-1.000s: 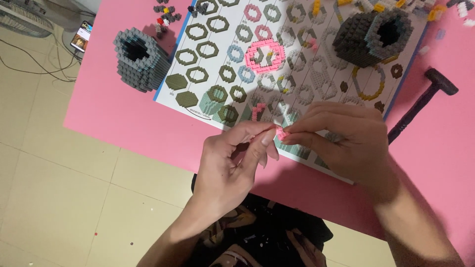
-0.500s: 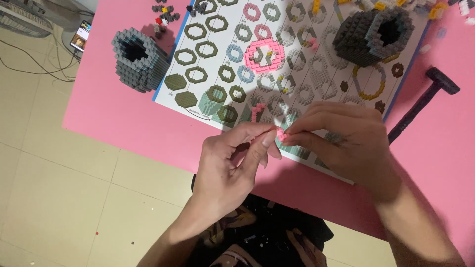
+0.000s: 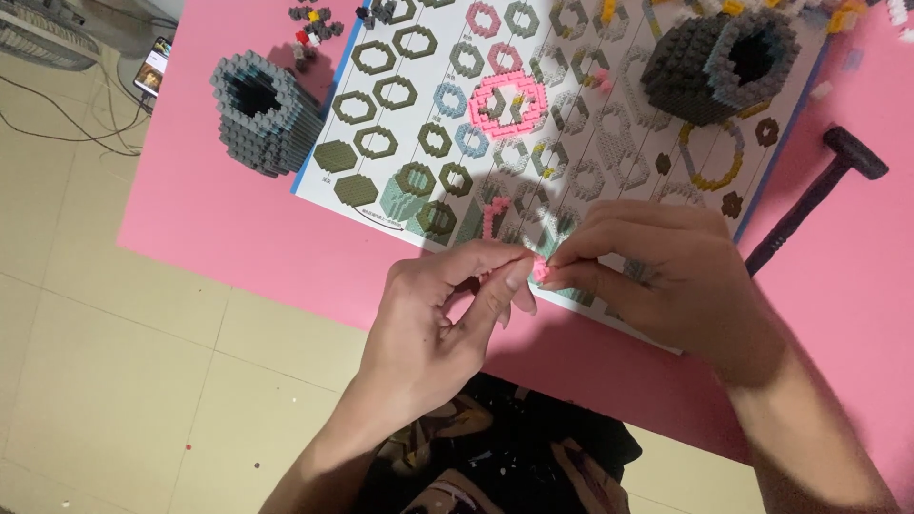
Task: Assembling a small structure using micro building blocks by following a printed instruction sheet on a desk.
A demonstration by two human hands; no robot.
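My left hand [image 3: 443, 319] and my right hand [image 3: 657, 271] meet over the near edge of the pink table [image 3: 219, 224], fingertips pinched together on a small pink brick piece [image 3: 541, 271]. Under them lies a white instruction sheet [image 3: 562, 143] printed with ring layer diagrams. A pink ring of bricks [image 3: 509, 103] rests on the sheet, and a short pink brick strip [image 3: 493, 214] lies just beyond my left fingers. My right palm hides part of the sheet's near edge.
A grey hollow brick tower [image 3: 257, 112] stands at the sheet's left. A darker grey hollow build [image 3: 719, 62] sits at the back right. A black hammer [image 3: 814, 195] lies at the right. Loose small bricks [image 3: 319, 24] lie at the back; a phone [image 3: 152, 67] is on the floor.
Both hands stay pinched on the pink piece, with only slight finger shifts. The view is otherwise the same.
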